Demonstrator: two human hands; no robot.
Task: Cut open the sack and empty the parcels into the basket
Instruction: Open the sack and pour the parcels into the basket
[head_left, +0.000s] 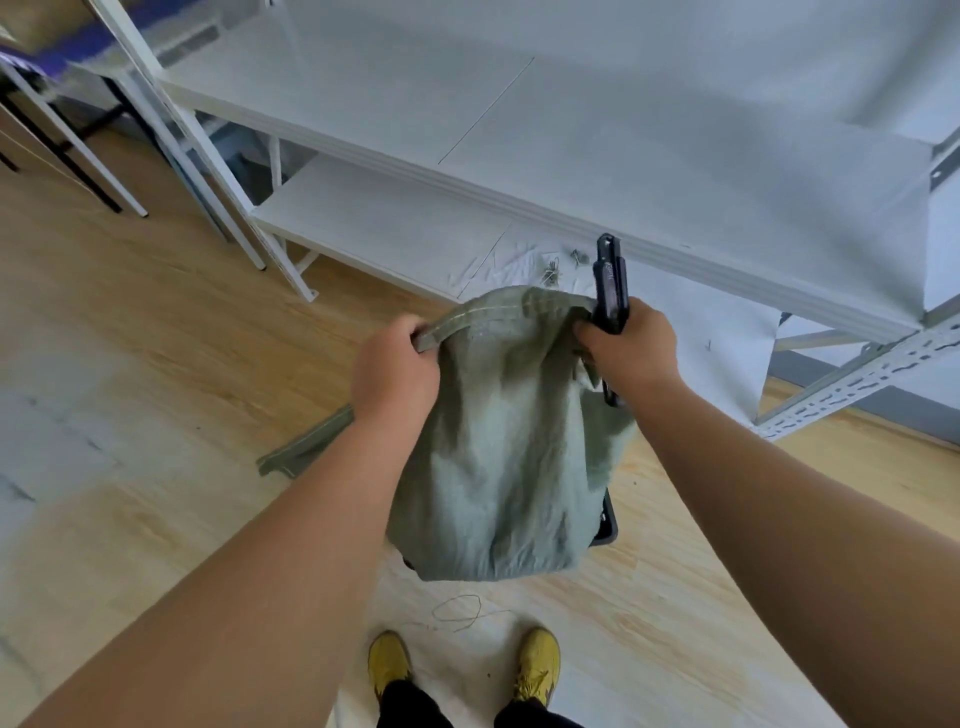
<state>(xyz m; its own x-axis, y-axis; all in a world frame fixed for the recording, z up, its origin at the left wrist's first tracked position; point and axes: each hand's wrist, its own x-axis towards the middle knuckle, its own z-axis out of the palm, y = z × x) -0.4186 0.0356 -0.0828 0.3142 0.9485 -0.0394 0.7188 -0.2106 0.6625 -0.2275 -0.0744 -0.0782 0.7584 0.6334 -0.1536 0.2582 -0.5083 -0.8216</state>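
Both hands hold the green woven sack up by its hemmed end: the left hand has its grip curled tight round one corner of the hem, and the right hand pinches the opposite corner while also clasping a black utility knife, which sticks up above the knuckles. Pale lettering runs along the knife's handle, too blurred to read. The sack hangs down between the forearms, and under its lower end a dark corner of the basket shows on the wooden floor. Nearest the camera are two yellow shoes and a loop of thin thread. A cut strip of green sacking lies on the floor to the left. Beyond stands a white metal shelf rack, with a crumpled white sheet on its lower board.
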